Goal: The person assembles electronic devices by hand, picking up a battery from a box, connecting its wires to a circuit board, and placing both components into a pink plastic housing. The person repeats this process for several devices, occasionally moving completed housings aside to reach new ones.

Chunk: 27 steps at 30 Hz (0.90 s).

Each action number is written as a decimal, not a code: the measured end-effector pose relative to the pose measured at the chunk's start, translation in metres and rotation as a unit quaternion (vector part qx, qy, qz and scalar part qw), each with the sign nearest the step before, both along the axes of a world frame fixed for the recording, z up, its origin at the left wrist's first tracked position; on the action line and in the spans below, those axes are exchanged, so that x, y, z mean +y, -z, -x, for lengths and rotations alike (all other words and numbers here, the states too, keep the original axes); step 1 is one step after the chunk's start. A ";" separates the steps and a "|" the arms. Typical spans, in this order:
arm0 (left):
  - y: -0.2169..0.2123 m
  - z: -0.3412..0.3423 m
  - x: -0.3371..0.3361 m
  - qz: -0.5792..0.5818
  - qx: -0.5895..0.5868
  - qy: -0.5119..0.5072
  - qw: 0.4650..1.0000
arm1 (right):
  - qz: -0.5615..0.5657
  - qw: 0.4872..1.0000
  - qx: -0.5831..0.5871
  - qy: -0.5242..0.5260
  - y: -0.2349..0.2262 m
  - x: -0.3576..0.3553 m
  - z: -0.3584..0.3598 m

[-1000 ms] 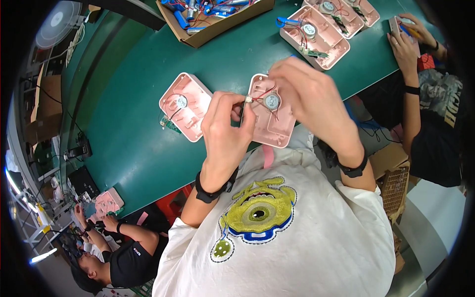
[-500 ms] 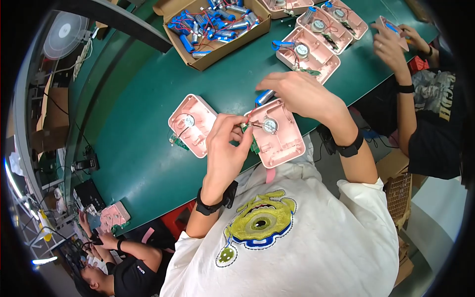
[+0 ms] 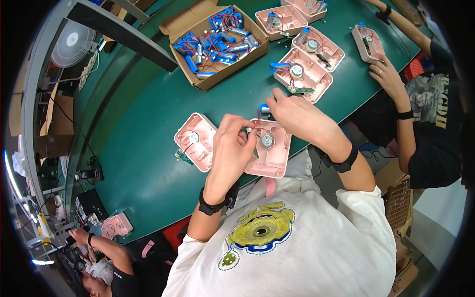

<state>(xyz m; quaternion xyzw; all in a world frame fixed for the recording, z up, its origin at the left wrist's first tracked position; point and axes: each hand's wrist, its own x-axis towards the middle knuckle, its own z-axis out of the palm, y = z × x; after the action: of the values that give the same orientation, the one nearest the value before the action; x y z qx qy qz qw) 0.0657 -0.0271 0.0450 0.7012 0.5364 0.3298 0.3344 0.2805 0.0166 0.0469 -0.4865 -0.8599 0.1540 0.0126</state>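
A pink plastic housing rests in front of me with its inside facing up; a round silver speaker sits in it. Over its left edge my left hand is closed, finger and thumb pinching a thin red wire near a small connector. Part of a green circuit board shows below those fingertips. My right hand reaches over the housing's far right corner, fingers curled at a blue-and-silver battery; its fingertips are partly hidden. The red wire runs between the battery and my left hand.
Another pink housing with a speaker and board lies left. A cardboard box of wired batteries stands beyond, with several fitted housings to its right. Co-workers sit on both sides; one has a hand at a housing.
My right hand's fingers have curled in toward the battery, while my left hand keeps its pinch. The view has shifted slightly. At right, the co-worker's raised housing now lies on the table.
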 end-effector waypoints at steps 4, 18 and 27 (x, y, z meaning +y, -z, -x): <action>-0.005 0.006 -0.007 0.087 -0.027 -0.002 0.996 | -0.009 0.992 0.127 -0.020 -0.010 -0.007 0.003; -0.021 0.036 -0.046 0.108 0.074 0.059 0.990 | -0.095 0.971 0.206 0.075 -0.017 -0.066 0.003; 0.011 0.028 -0.056 0.238 -0.084 0.170 0.952 | -0.074 0.976 0.140 0.151 0.005 -0.123 0.031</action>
<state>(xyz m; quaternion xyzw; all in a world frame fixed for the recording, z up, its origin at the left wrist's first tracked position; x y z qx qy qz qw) 0.0373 -0.0826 0.0340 0.6520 0.4421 0.1880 0.5866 0.2493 -0.1060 0.0419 -0.5818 -0.7754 0.1527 0.1921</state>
